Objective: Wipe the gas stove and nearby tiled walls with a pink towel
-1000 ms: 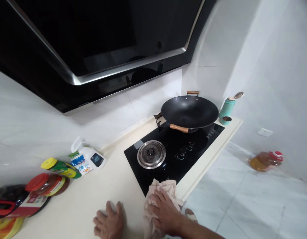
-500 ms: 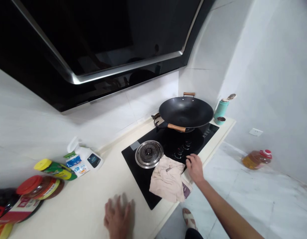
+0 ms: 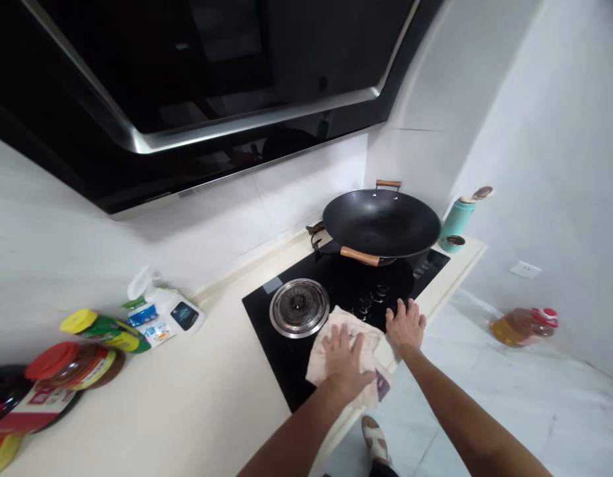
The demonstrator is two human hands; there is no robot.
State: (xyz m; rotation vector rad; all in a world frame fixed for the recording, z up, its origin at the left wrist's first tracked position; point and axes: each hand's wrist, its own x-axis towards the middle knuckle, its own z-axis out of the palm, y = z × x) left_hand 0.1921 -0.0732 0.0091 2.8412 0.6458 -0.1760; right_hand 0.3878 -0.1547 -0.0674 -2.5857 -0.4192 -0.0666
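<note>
A pale pink cloth (image 3: 316, 361) lies over the front of the black glass cooktop (image 3: 281, 361), one corner hanging past the counter edge. My left hand (image 3: 344, 361) rests flat on the cloth with its fingers spread. Farther right, my right hand (image 3: 406, 326) lies palm down at the cooktop's front edge, fingers apart, close to the control knobs (image 3: 363, 306) and holding nothing. A round metal burner (image 3: 299, 308) is just behind the cloth. On the other burner sits a black wok (image 3: 380, 225) with wooden handles.
A black range hood (image 3: 212, 142) hangs low over the cooktop. Left on the counter stand a white spray bottle (image 3: 180, 311), a green bottle (image 3: 112, 334) and a red-lidded jar (image 3: 78, 368). A teal flask (image 3: 458, 218) is beyond the wok; an oil jug (image 3: 522, 326) is on the floor.
My left hand has moved right from the bare counter onto the cloth. My right hand has shifted slightly right along the front edge, its fingers now more spread.
</note>
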